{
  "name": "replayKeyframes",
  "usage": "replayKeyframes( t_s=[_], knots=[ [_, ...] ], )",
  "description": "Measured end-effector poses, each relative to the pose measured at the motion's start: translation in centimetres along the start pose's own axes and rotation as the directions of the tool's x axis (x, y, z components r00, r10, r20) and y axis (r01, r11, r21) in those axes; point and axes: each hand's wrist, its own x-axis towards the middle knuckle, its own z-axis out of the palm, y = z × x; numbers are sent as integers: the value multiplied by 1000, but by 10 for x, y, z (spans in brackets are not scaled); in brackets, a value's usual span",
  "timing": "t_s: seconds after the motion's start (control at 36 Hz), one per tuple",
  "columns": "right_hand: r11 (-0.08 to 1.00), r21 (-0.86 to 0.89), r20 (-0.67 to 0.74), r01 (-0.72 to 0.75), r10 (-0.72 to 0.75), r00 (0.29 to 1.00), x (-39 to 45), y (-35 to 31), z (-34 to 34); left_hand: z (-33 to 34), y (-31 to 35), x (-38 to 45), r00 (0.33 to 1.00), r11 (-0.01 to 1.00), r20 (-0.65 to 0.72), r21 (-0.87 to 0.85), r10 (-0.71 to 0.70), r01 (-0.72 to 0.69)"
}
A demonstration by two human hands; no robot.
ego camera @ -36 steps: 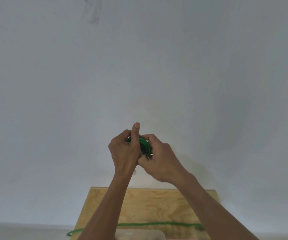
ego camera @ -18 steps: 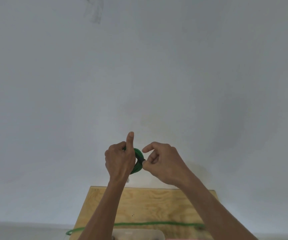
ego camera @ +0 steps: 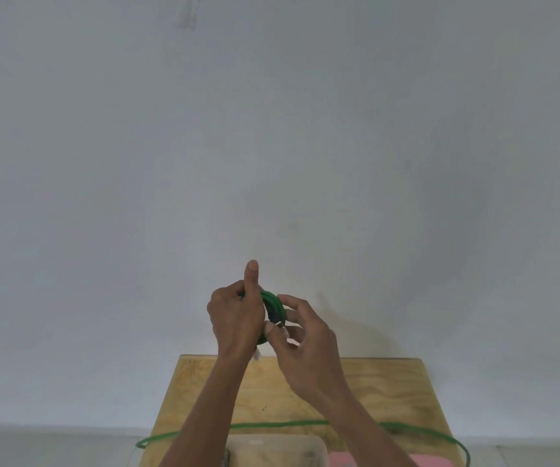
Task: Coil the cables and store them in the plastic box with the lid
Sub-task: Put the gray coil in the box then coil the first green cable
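Cable, green and wound into a small coil [ego camera: 273,306], sat raised above the table [ego camera: 389,392], in front of a pale wall. The left hand [ego camera: 236,318] gripped the coil with curled fingers, thumb pointing straight up. The right hand [ego camera: 305,342] pinched the cable's plug end [ego camera: 279,322] between thumb and fingertips just beside the coil, its other fingers loosely bent. A second green cable [ego camera: 272,426] lay stretched across the table nearer the person, beyond a translucent plastic box [ego camera: 275,449] at the bottom edge, with something pink [ego camera: 356,461] beside it. Compared with half a second before, the right hand had closed in on the plug end, and both hands stood slightly lower.
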Motion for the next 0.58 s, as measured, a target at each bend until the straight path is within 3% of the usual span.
replayKeyframes(
  t_s=[0.19, 0.36, 0.58],
  knots=[
    [985, 171, -140, -12, 36, 989, -14, 22, 20, -8, -13, -5, 977, 973, -25, -94, -212, 209],
    [963, 253, -206, -91, 145, 968, -35, 49, 41, -15, -45, -21, 852, 833, -18, -219, -523, 507],
    [940, 253, -298, -231, 303, 905, -73, 95, 78, -35, -98, -46, 773, 765, 56, -115, -632, 634]
  ],
)
